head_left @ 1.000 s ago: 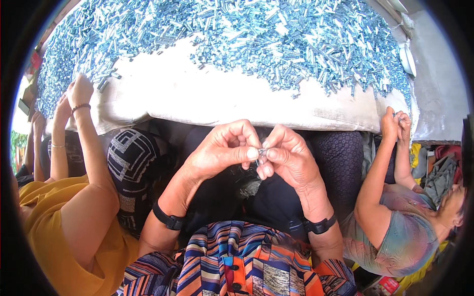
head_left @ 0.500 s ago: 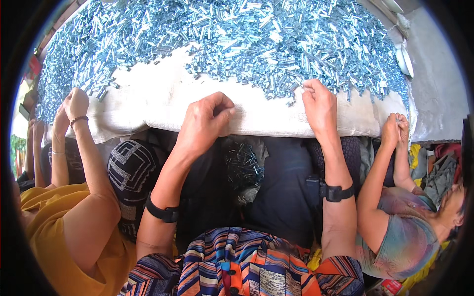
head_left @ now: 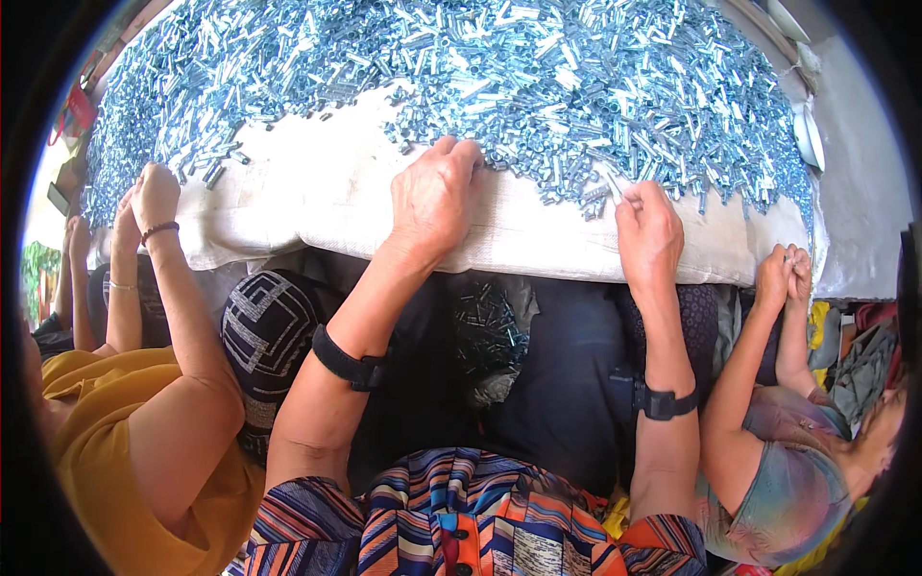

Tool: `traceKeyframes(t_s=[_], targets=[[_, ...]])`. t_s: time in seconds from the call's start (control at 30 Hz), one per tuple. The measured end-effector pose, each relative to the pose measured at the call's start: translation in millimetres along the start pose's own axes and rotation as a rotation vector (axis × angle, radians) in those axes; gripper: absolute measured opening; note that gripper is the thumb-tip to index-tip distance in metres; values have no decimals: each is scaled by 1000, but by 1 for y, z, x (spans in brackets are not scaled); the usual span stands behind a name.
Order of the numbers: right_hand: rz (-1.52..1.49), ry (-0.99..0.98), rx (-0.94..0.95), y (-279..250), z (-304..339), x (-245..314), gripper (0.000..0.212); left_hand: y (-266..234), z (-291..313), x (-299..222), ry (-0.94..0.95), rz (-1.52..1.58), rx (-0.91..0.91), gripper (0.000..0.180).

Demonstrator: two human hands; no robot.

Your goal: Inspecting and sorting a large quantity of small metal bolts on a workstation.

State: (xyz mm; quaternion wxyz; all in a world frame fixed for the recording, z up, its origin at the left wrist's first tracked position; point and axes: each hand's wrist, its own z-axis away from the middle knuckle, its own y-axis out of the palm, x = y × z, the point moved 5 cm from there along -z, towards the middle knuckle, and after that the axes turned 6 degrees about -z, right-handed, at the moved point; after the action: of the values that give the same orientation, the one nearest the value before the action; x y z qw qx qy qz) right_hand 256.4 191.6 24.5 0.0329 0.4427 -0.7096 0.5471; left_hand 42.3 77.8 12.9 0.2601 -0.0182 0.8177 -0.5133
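A broad heap of small silvery-blue metal tubes [head_left: 538, 77] covers the far part of the cloth-covered table [head_left: 336, 206]. My left hand [head_left: 437, 197] reaches to the heap's near edge, its fingers curled together. Its fingertips are hidden behind the knuckles, so what they hold does not show. My right hand [head_left: 651, 230] is closed in a pinch over the cloth, just short of the heap. A thin, bright metal tube [head_left: 615, 187] sticks out from its fingertips toward the heap.
Between my knees lies a bag [head_left: 526, 298] with loose metal pieces [head_left: 485, 331] in it. Co-workers sit close on both sides: a person in a mustard top [head_left: 106, 422] at left, another in a multicoloured top [head_left: 778, 470] at right, their hands near the table edge.
My left hand has moved forward and right, from over the cloth to the heap's edge. My right hand sits slightly lower and farther right in the picture. The whole view has shifted a little.
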Motion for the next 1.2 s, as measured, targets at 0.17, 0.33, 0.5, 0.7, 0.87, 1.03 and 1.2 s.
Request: traceKeyframes(t_s=[0.17,0.33,0.5,0.7,0.87,1.03,1.2], targets=[[35,53,75,1,8,0,10,0,-6,-5,-64,-37,-27,16],[67,-11,103,6,-2,-1,14,4,-13,-8,2,-75,-27,18],[-185,126,103,-6,8,-1,14,-1,-6,4,-21,-68,0,17],[-756,315,169,-10,27,4,10,-8,-1,-1,-17,-30,47,13],[-965,402,313,-1,48,27,20,-12,7,-2,16,-48,-50,9],[-1057,368,389,8,60,51,25,-22,16,10,-148,370,72,4],[-1084,329,378,15,58,77,28,-30,43,-15,-338,1215,285,1]])
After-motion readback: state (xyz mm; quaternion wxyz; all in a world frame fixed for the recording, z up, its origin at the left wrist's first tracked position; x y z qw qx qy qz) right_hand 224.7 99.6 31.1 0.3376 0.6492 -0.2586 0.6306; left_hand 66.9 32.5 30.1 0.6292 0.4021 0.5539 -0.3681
